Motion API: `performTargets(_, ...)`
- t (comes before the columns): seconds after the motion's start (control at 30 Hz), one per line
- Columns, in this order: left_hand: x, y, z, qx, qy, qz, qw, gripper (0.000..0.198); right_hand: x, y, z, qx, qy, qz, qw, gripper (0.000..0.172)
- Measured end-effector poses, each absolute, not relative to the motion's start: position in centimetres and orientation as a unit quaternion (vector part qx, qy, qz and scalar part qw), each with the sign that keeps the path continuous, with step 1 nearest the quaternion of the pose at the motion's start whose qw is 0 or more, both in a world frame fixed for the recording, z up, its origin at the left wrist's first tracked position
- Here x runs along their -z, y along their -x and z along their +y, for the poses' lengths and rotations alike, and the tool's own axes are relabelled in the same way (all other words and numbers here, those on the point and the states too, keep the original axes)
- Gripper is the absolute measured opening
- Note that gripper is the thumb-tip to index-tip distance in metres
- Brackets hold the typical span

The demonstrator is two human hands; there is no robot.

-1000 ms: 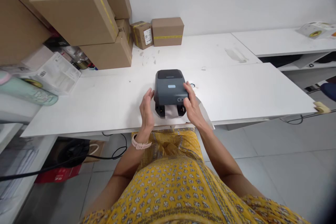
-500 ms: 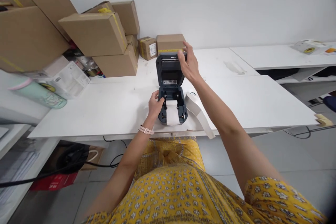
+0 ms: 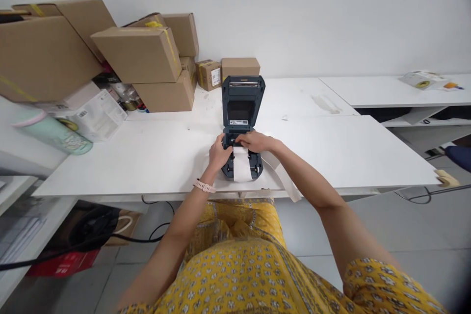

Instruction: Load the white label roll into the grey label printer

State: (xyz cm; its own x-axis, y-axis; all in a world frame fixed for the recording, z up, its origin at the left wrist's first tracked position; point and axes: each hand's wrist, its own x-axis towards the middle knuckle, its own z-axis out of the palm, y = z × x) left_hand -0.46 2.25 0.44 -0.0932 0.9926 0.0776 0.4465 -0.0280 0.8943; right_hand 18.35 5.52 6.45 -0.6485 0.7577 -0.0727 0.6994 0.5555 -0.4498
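A dark label printer stands near the table's front edge with its lid raised. A white paper strip runs from inside it over the front. My left hand grips the printer's left side, thumb over the rim and fingers outside. Inside the rear of the compartment is my right hand, its fingers bent and closed at the back end of the paper. What they hold there is hidden. A loose label strip lies right of the printer and hangs over the table edge, partly behind my right forearm.
Cardboard boxes are stacked at the back left. A mint green bottle leans beside a white carton. Two small boxes stand behind the printer. Black cables hang below the white table.
My right hand has let go of the raised lid and come down into the printer's compartment. The lid stays up. My left hand keeps its hold on the printer's side.
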Motion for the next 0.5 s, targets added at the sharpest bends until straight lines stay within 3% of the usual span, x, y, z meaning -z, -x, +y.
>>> performTargets(0.27,-0.3,0.3,1.9,-0.419,-0.611,0.605,0.292,0.065,-5.0,-18.1,7.6,-0.258,0.365,-0.895,0.003,0.028)
performTargets(0.4,-0.5,0.2,1.6,-0.405,-0.624,0.611,0.27,0.074,-5.3,-18.4,7.4,-0.277,0.346,-0.896,0.018,0.041)
performTargets(0.5,-0.5,0.2,1.5,-0.392,-0.628,0.619,0.262,0.074,-6.7,-20.2,6.8,-0.392,0.275,-0.874,0.085,0.056)
